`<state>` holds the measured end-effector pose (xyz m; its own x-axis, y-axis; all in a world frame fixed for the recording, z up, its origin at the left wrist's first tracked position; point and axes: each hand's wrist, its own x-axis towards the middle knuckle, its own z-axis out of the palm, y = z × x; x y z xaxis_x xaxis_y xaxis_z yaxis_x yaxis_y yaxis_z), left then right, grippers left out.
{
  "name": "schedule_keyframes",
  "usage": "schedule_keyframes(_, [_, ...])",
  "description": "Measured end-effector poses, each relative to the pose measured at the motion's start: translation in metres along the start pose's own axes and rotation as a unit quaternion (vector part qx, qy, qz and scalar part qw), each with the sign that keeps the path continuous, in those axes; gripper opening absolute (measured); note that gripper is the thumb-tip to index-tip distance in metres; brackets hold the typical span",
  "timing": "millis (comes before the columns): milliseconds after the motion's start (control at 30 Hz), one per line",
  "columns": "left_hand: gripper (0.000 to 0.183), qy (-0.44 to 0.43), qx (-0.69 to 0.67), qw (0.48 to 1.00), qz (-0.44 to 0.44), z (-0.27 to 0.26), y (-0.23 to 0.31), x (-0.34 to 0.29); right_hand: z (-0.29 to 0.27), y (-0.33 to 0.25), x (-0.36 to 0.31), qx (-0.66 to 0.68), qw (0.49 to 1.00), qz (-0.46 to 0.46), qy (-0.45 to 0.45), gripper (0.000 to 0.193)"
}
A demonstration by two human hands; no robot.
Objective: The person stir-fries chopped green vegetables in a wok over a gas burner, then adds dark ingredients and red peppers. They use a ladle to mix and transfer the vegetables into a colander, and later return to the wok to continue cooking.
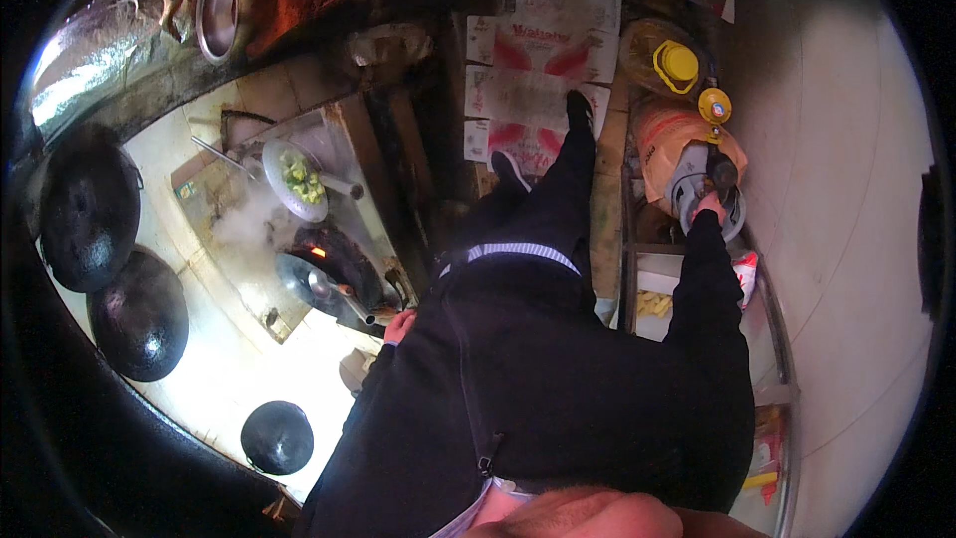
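My left hand (400,327) is at the near edge of the stove, beside a wok (296,275) with a metal ladle (320,285) resting in it. Its fingers look curled, but what they hold, if anything, is hidden. An orange flame glows by the wok's far rim. Beyond it, a perforated metal strainer (276,179) holds green vegetable pieces (300,177), with steam around it. On the far right, my right hand (709,207) is closed at a dark, round-ended object (721,174) above a grey metal container (689,189); its kind is unclear.
Large black woks (92,207) line the left counter, and a smaller dark pan (277,437) lies nearer. Metal bowls (218,13) stand at the back left. A yellow-lidded container (677,66) and a yellow regulator (714,105) are on the right. Flattened cardboard (538,90) covers the floor.
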<state>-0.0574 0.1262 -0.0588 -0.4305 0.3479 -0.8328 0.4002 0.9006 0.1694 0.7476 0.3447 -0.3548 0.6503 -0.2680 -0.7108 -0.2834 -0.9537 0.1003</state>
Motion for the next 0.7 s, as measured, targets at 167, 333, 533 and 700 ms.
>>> schedule_keyframes(167, [0.03,-0.012,-0.012,1.0,-0.015,0.019,0.028,-0.026,0.006,0.001,0.008,-0.107,0.99,-0.071,0.059,0.065])
schedule_keyframes(333, [0.03,0.017,0.034,0.999,0.015,0.035,0.058,-0.044,-0.002,-0.012,0.011,-0.241,0.946,-0.203,0.078,0.061])
schedule_keyframes(533, [0.032,0.065,-0.257,0.962,-0.07,0.074,0.027,-0.058,-0.024,-0.03,-0.004,-0.442,0.811,-0.376,0.068,0.056])
schedule_keyframes(700, [0.029,0.091,-0.25,0.957,-0.112,0.136,-0.02,-0.076,0.0,-0.055,-0.042,-0.647,0.611,-0.454,-0.04,0.053])
